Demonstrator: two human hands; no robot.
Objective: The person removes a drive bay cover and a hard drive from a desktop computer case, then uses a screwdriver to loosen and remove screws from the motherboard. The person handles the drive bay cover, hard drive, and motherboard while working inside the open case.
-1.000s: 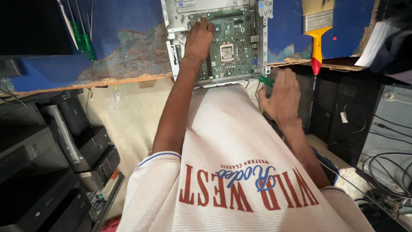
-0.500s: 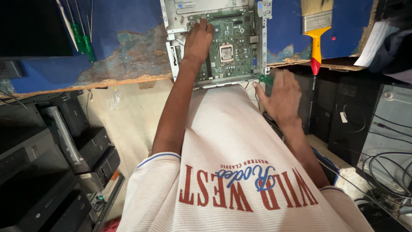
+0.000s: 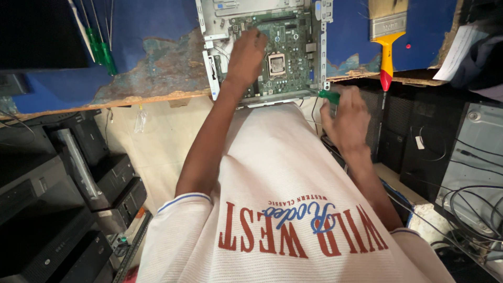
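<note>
On the tabletop: I see a green motherboard (image 3: 283, 52) lying in an open metal computer case (image 3: 262, 15) on the worn blue tabletop (image 3: 157, 47).
Left hands: my left hand (image 3: 245, 57) lies on the board's left part, fingers curled down.
Right hands: my right hand (image 3: 347, 119) is closed round a green-handled screwdriver (image 3: 329, 96) just off the case's near right corner.
Nearby: a yellow-handled paintbrush (image 3: 386, 36); green screwdrivers (image 3: 102, 52) far left.

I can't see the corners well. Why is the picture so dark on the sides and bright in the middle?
Head view: light falls mostly on the shirt, the circuit board and the blue bench, so they look bright; the stacked computer cases at the sides sit in shadow. The right hand, around a green tool handle, looks slightly blurred; the left hand on the board looks sharper.
</note>
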